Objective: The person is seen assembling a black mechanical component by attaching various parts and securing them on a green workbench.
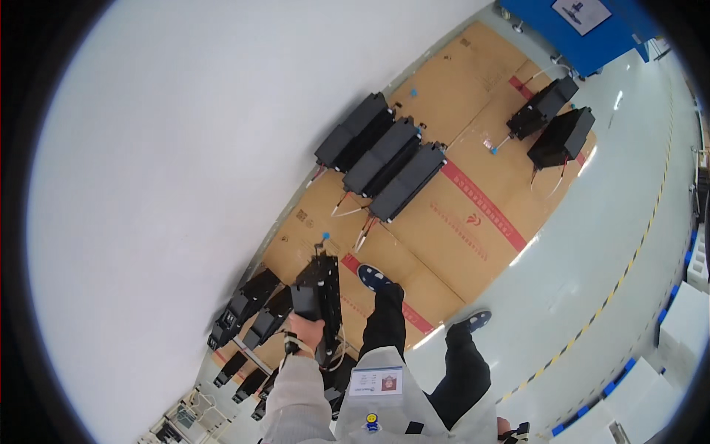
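On the floor (592, 244) lies a big cardboard sheet (436, 244). Three black boxes (382, 157) sit on it. Another black box (316, 296) is at the sheet's near left part; it looks hard and maybe heavy. The left hand (307, 331) grips its body, a good place to hold. The right hand (504, 427) barely shows, so I can't tell what it's doing. The thin white wire (343, 342) could tug loose.
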Demonstrator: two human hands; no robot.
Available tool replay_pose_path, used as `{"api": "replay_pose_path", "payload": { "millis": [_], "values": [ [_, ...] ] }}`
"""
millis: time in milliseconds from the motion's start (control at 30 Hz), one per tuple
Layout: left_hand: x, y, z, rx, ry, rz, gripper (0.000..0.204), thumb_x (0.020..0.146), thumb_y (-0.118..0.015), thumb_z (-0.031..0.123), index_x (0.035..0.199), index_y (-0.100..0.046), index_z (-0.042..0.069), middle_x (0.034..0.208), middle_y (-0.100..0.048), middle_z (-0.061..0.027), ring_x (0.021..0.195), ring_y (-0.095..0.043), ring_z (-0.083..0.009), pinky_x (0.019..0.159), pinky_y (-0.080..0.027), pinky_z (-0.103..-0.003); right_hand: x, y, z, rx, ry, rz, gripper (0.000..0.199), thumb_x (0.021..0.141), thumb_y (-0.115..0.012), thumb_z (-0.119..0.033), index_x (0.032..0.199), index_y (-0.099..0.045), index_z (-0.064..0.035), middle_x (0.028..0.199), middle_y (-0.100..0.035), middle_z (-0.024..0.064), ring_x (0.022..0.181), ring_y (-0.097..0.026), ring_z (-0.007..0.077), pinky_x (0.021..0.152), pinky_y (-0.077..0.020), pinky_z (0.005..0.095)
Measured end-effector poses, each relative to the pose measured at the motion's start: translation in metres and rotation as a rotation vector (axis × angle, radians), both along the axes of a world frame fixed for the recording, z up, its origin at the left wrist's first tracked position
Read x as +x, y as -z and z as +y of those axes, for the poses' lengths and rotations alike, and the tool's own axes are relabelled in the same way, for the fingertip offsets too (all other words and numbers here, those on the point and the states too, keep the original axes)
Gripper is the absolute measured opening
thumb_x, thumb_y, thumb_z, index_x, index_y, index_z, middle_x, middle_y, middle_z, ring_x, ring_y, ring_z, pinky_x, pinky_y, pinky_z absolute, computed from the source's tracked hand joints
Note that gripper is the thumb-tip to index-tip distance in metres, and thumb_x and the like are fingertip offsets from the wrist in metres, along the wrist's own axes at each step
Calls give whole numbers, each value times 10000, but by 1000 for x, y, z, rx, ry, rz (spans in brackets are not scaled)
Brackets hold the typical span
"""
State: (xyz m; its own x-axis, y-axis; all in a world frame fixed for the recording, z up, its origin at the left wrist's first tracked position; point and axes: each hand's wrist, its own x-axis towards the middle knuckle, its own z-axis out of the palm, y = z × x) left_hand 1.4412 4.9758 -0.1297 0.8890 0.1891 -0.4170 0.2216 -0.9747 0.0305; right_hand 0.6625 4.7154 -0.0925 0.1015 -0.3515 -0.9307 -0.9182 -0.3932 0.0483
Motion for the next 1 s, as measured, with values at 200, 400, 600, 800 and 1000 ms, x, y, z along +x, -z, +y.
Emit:
{"api": "replay_pose_path", "payload": {
  "millis": [200,400,600,800,1000],
  "values": [
    [-122,-88,-11,-36,-49,-19,710,653,-878,237,1177,-534,-96,1191,-655,-349,1151,-646,-537,996,-541,-563,-49,61,-95,-182,92,-291,234,875,-674,-295,890,-763,-79,922,-771,179,906,-749,405,800,-594,544],
    [-236,-180,-78,180,6,168,841,664,-890,270,1302,-498,-112,1295,-645,-345,1235,-631,-511,1074,-518,-521,-120,38,-197,-51,958,-621,146,972,-589,-127,899,-664,-25,704,-681,105,603,-690,236,533,-555,373],
    [-313,-178,-171,0,177,84,830,600,-930,375,1179,-596,-116,1179,-704,-342,1112,-707,-485,962,-581,-520,-83,-43,-282,-112,1141,-456,165,957,-579,-188,880,-643,-57,713,-632,69,601,-623,200,529,-507,358],
    [-352,-168,-318,10,338,170,878,614,-923,422,1213,-578,-119,1187,-704,-346,1117,-708,-482,958,-583,-513,-97,-75,-387,-265,1201,-750,174,934,-635,-151,977,-656,17,769,-672,94,613,-649,208,546,-527,361],
    [-357,-163,-517,29,566,220,927,629,-916,469,1248,-560,-122,1194,-704,-350,1123,-709,-478,954,-584,-507,-192,-96,-479,-371,1464,-596,194,968,-590,-166,1046,-621,8,794,-670,109,654,-668,233,569,-543,358]
  ]
}}
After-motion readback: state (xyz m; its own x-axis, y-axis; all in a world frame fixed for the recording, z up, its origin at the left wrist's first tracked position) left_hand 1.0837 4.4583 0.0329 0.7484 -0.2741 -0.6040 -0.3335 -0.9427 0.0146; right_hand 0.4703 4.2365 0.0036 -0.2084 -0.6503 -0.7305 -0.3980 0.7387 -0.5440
